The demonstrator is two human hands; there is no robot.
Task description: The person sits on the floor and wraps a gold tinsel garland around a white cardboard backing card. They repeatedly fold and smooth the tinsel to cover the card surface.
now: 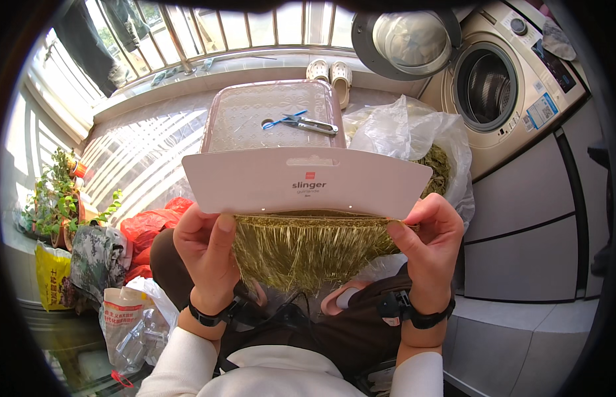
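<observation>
A white cardboard header card [248,181] with a hang slot and printing spans the space between my hands. Below its lower edge hangs a gold tinsel garland [308,253], its strands spread downward. My left hand [211,253] pinches the left end where card and garland meet, thumb towards me. At the other end, my right hand [432,243] pinches the same edge between thumb and fingers. Beyond the card, thread snips [315,125] and a blue tie [273,125] lie on a plastic stool [238,106]. How the garland is fixed to the card cannot be made out.
Right of the stool, a clear plastic bag [387,124] holds more tinsel [437,166]. An open washing machine [486,89] stands at the upper right. Pale clogs [340,79] sit behind the stool. Potted plants [57,198], a red plastic bag [159,218] and other bags lie at left.
</observation>
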